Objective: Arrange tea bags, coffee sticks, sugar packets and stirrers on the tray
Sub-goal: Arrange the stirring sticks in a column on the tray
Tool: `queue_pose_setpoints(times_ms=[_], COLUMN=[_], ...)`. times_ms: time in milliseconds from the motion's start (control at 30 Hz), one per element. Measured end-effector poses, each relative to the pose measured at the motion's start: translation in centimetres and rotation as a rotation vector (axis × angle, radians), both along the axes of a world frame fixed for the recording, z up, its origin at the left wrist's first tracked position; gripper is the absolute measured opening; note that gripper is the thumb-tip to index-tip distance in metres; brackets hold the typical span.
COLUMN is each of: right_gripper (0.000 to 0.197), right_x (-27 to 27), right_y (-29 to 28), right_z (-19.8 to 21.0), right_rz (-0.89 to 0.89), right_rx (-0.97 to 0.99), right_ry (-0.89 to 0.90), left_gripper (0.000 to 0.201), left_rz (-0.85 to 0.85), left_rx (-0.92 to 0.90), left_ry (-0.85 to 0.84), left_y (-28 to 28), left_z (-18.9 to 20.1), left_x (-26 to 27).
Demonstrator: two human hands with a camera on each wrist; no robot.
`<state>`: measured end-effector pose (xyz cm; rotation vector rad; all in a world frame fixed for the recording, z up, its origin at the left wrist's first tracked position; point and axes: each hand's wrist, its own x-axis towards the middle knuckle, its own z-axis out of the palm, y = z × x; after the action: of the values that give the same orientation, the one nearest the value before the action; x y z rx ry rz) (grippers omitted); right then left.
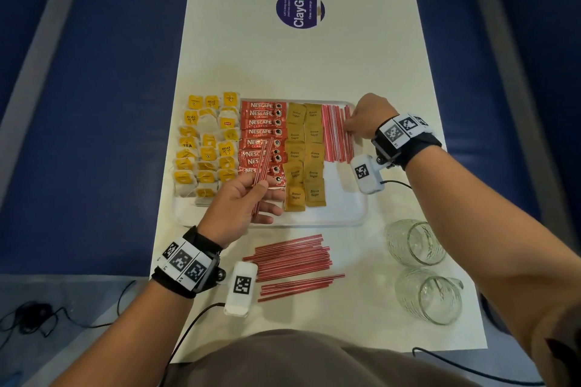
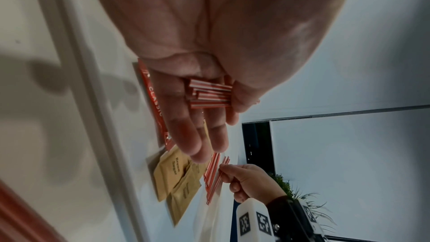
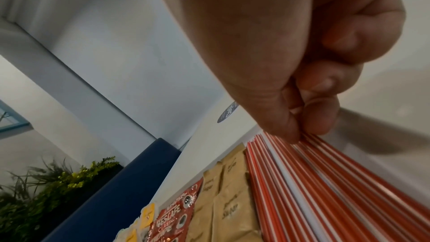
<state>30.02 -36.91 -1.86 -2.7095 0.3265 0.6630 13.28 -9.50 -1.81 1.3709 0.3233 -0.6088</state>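
Observation:
A white tray (image 1: 345, 210) holds yellow tea bags (image 1: 207, 148) at the left, red coffee sticks (image 1: 262, 132), brown sugar packets (image 1: 305, 154) and a row of red-and-white stirrers (image 1: 338, 135) at the right. My left hand (image 1: 248, 198) hovers over the tray's near left and grips a small bundle of stirrers (image 1: 262, 174), whose cut ends (image 2: 209, 95) show between thumb and fingers. My right hand (image 1: 366, 118) is at the tray's far right corner, with thumb and fingertips (image 3: 318, 122) pinching the outermost stirrers (image 3: 325, 163) of the row.
A loose heap of stirrers (image 1: 292, 264) lies on the table in front of the tray. Two clear glass mugs (image 1: 418, 242) (image 1: 430, 298) lie on their sides at the near right. A round purple sticker (image 1: 300, 9) marks the table farther back. Blue benches flank both sides.

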Motion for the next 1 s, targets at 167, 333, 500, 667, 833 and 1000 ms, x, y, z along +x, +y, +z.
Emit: queue_pose_setpoints(times_ms=[167, 333, 500, 667, 833, 1000], right_gripper=[0.020, 0.030, 0.039, 0.046, 0.042, 0.031], right_x=[0.3, 0.0, -1.3, -4.0, -8.3, -12.1], right_y=[0.4, 0.5, 0.5, 1.2, 3.2, 5.0], right_z=[-0.2, 0.0, 1.0, 3.1, 5.5, 5.5], right_rz=[0.017, 0.028, 0.019, 0.051, 0.144, 0.154], right_rx=[-0.044, -0.082, -0.042, 0.171, 0.366, 0.546], right_ry=[-0.013, -0.054, -0.092, -0.121, -0.163, -0.178], left_gripper=[0.020, 0.022, 0.022, 0.028, 0.027, 0.025], left_rz=[-0.005, -0.017, -0.048, -0.051, -0.073, -0.075], left_rx=[0.000, 0.009, 0.020, 0.005, 0.011, -0.022], left_ry=[0.008, 0.006, -0.010, -0.006, -0.018, -0.026], left_y=[-0.1, -0.3, -0.3, -0.8, -1.7, -2.6], left_z=[-0.1, -0.1, -0.1, 0.2, 0.4, 0.8], left_x=[-0.2, -0.4, -0.4, -0.7, -1.2, -1.6])
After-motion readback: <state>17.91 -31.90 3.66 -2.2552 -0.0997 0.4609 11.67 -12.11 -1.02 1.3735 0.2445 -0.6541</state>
